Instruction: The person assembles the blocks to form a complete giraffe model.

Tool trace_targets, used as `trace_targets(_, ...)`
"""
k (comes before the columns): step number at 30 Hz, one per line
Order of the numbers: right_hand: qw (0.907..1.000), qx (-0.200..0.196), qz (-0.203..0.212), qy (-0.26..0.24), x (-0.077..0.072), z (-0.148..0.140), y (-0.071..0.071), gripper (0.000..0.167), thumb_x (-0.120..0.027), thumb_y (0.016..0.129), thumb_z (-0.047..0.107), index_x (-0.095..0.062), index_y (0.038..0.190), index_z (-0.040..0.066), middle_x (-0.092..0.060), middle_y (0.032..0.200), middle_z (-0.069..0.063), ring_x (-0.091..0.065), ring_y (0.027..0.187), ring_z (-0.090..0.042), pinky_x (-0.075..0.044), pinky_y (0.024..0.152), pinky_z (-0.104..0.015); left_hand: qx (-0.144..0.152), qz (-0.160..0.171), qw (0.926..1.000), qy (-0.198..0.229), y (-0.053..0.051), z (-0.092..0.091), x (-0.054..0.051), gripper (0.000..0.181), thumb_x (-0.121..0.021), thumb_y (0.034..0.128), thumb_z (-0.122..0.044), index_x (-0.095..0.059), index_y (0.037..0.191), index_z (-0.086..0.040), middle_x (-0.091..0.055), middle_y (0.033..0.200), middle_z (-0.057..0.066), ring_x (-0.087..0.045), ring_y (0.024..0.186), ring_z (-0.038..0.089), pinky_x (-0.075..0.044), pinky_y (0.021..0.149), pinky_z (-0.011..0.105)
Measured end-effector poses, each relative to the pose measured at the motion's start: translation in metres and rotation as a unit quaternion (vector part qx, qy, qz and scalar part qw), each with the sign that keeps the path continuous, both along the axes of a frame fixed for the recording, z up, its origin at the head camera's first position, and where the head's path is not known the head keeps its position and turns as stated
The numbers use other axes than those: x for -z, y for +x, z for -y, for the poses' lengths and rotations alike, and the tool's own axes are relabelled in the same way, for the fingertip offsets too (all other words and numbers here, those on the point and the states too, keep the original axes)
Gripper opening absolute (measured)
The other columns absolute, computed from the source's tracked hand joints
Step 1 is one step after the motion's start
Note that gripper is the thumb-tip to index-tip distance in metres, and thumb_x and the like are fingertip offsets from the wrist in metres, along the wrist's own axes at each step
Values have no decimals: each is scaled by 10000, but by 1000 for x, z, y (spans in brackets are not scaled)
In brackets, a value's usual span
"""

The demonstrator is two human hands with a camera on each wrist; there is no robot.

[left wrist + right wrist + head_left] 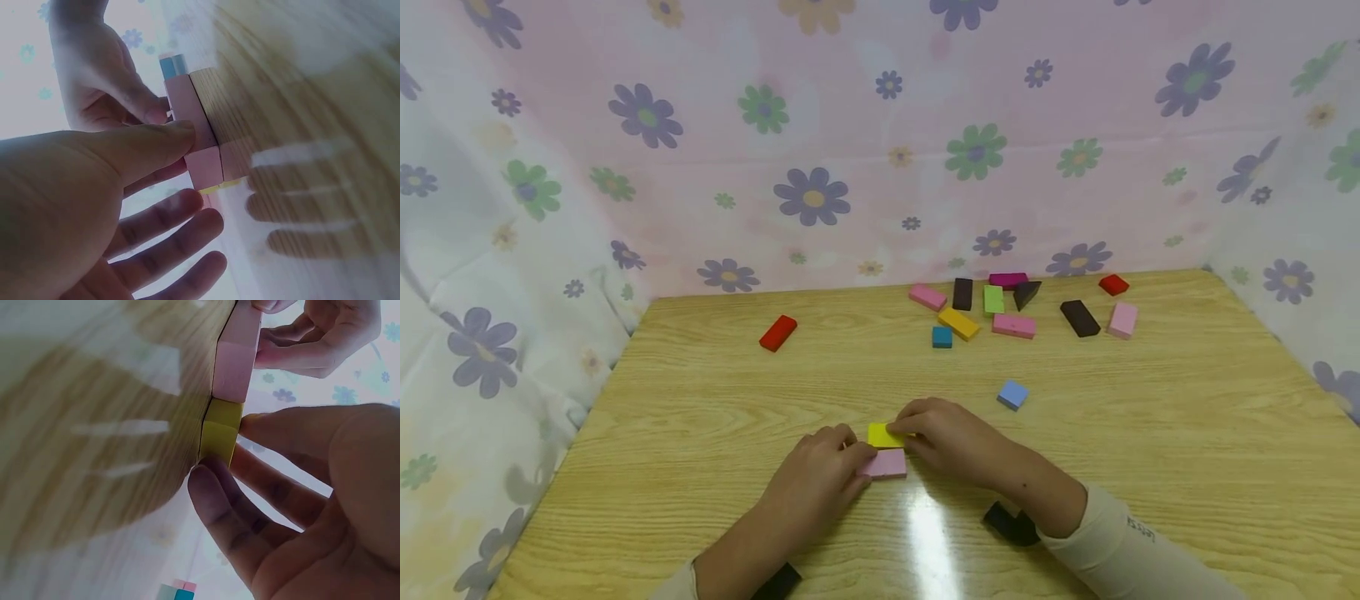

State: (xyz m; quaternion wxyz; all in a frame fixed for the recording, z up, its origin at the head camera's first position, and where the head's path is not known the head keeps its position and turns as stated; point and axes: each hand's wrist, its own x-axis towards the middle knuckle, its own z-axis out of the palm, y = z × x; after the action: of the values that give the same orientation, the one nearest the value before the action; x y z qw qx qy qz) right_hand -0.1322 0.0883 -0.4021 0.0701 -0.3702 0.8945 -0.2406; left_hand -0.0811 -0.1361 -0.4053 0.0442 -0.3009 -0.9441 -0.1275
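Note:
A light pink block [886, 463] lies flat on the table, its long side against a yellow block [884, 436] just behind it. My left hand [822, 477] holds the pink block at its left end; in the left wrist view the thumb [165, 139] presses its near side while the other fingers spread beyond. With my right hand [951, 439] I pinch the right part of the yellow block, partly covering it. The right wrist view shows fingertips on the yellow block [220, 431], which touches the pink block [237, 356].
Behind the hands lies a light blue block [1012, 395]. Farther back are a teal block [942, 337], an orange block [958, 323] and several others. A red block [778, 332] sits at the back left. Floral cloth [812, 150] borders the wooden table [700, 417].

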Motion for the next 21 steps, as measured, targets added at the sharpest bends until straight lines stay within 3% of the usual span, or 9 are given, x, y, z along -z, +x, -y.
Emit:
trace_targets(12,9988,11,450,171,-1,2,4,369,-670,969,287,-688,1280,90,-656,1270,-35,-603,1188,-205,-530,993,-392,-204,61,9996,-195,0,0,0,363,-758,892,-312,-687,1195,-127,-660,949,-18,-606,851,115,-551,820,354)
trace_targets(21,9985,10,490,250,-3,3,5,551,-808,845,351,-671,1301,74,-638,1311,-39,-578,1234,-215,-510,1027,-394,-210,292,9992,-160,-2,0,-1,332,-737,910,-317,-731,1166,-104,-731,1019,26,-681,939,171,-563,865,389)
